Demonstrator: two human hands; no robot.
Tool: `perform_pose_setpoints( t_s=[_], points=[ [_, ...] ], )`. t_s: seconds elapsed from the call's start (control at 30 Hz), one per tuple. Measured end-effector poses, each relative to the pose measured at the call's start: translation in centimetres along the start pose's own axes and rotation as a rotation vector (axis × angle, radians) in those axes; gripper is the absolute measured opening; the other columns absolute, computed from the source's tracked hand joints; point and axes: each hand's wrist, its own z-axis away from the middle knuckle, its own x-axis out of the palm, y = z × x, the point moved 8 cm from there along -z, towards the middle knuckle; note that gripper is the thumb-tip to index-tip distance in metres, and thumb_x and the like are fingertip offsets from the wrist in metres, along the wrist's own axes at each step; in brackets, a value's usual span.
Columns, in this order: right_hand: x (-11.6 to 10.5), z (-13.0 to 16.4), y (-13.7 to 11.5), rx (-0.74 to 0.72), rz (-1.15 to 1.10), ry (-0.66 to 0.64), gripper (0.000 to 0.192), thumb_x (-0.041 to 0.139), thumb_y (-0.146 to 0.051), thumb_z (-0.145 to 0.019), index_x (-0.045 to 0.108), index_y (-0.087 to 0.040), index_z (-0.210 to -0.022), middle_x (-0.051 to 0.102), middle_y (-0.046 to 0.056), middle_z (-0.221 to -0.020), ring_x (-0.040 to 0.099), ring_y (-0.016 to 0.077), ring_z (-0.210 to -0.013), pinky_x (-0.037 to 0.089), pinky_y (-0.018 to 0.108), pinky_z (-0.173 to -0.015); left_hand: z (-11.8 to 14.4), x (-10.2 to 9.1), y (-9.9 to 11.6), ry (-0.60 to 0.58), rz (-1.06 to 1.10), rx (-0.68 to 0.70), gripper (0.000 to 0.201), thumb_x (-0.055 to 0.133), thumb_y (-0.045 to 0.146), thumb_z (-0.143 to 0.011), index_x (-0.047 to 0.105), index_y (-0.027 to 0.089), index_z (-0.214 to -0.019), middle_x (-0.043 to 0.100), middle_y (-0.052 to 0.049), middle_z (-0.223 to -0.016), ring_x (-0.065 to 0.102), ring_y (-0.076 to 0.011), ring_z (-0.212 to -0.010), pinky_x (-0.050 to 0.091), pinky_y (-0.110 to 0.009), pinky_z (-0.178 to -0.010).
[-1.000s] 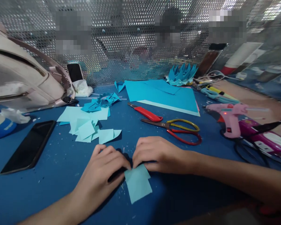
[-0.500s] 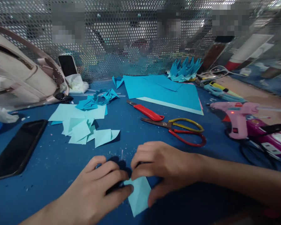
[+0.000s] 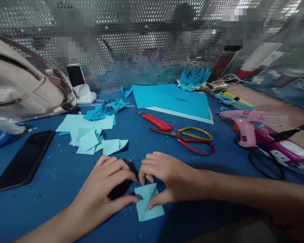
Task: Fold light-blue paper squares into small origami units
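A small light-blue paper square [image 3: 145,199] with a diagonal crease lies on the blue table in front of me. My right hand [image 3: 164,177] holds it, thumb pressed on its face and curled fingertips at its top edge. On the other side, my left hand [image 3: 114,182] has its thumb tip touching the square's left edge. Its fingers arch above the table, well apart from the thumb. Beyond my left hand lies a loose pile of similar paper squares [image 3: 88,139]. Scissors [image 3: 176,133] with one yellow and one red handle lie beyond my right hand.
A red box cutter [image 3: 158,122] lies behind the scissors, near large blue sheets [image 3: 172,98]. Folded blue paper pieces [image 3: 194,79] stand at the back. On the right are a pink glue gun [image 3: 247,125] and cables; on the left, a black phone [image 3: 25,158] and backpack [image 3: 22,81].
The paper square has turned, so its corner no longer points toward me. My right thumb has moved from its right edge onto its face. My left thumb and fingers have spread apart.
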Motion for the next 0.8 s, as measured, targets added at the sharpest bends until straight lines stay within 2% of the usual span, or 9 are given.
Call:
perform_pose_setpoints(
  t_s=[0.1, 0.17, 0.33, 0.4, 0.53, 0.63, 0.8],
  points=[
    [-0.2, 0.0, -0.1, -0.014, -0.065, 0.031, 0.028, 0.073, -0.042, -0.082, 0.060, -0.017, -0.081, 0.055, -0.002, -0.072, 0.049, 0.0135, -0.071, 0.034, 0.027, -0.070, -0.2, 0.7, -0.2, -0.050, 0.097, -0.107, 0.034, 0.069, 0.052, -0.081, 0.060, 0.023, -0.097, 0.064, -0.002, -0.093, 0.056, -0.0214, -0.084, 0.036, -0.033, -0.076],
    [-0.5, -0.1, 0.1, 0.008, -0.171, 0.054, 0.022, 0.070, -0.036, -0.086, 0.062, -0.017, -0.080, 0.055, -0.002, -0.071, 0.049, 0.0126, -0.071, 0.036, 0.025, -0.067, -0.1, 0.8, -0.4, -0.035, 0.203, -0.177, 0.035, 0.075, 0.049, -0.077, 0.061, 0.024, -0.097, 0.064, -0.001, -0.091, 0.056, -0.0209, -0.083, 0.038, -0.031, -0.074],
    [-2.1, -0.1, 3.0, 0.287, -0.465, 0.246, 0.023, 0.068, -0.036, -0.085, 0.060, -0.016, -0.078, 0.051, -0.004, -0.063, 0.040, 0.0085, -0.055, 0.031, 0.020, -0.051, 0.4, 1.0, -2.8, 0.111, 0.647, -0.448, 0.025, 0.077, 0.030, -0.074, 0.067, 0.024, -0.096, 0.062, 0.003, -0.075, 0.054, -0.0144, -0.067, 0.042, -0.025, -0.063],
    [-2.2, 0.0, 3.4, 0.338, -0.529, 0.282, 0.028, 0.068, -0.040, -0.083, 0.059, -0.015, -0.076, 0.051, -0.005, -0.060, 0.039, 0.0082, -0.053, 0.029, 0.020, -0.049, 0.6, 1.3, -3.6, 0.147, 0.810, -0.519, 0.021, 0.077, 0.027, -0.072, 0.070, 0.022, -0.091, 0.060, 0.003, -0.068, 0.052, -0.0124, -0.062, 0.042, -0.024, -0.060],
    [-2.0, -0.2, 3.1, 0.302, -0.593, 0.284, 0.031, 0.069, -0.044, -0.082, 0.061, -0.015, -0.077, 0.058, -0.002, -0.061, 0.045, 0.0090, -0.054, 0.033, 0.020, -0.051, 0.6, 1.6, -4.1, 0.172, 0.955, -0.530, 0.017, 0.079, 0.023, -0.067, 0.075, 0.022, -0.084, 0.061, 0.002, -0.067, 0.051, -0.0112, -0.059, 0.043, -0.024, -0.058],
    [-1.8, -0.2, 2.9, 0.290, -0.606, 0.283, 0.031, 0.068, -0.045, -0.083, 0.065, -0.014, -0.080, 0.061, -0.001, -0.063, 0.049, 0.0096, -0.055, 0.035, 0.021, -0.052, 0.5, 1.5, -4.0, 0.179, 0.958, -0.520, 0.014, 0.078, 0.020, -0.066, 0.076, 0.022, -0.080, 0.062, 0.002, -0.066, 0.050, -0.0110, -0.057, 0.042, -0.023, -0.055],
    [-1.5, -0.1, 2.9, 0.308, -0.583, 0.259, 0.032, 0.066, -0.046, -0.084, 0.067, -0.014, -0.080, 0.061, 0.000, -0.065, 0.046, 0.0096, -0.056, 0.035, 0.021, -0.052, 0.8, 1.4, -4.4, 0.199, 0.944, -0.547, 0.004, 0.077, 0.023, -0.070, 0.075, 0.020, -0.072, 0.064, 0.001, -0.059, 0.054, -0.0105, -0.051, 0.043, -0.022, -0.052]
  ],
)
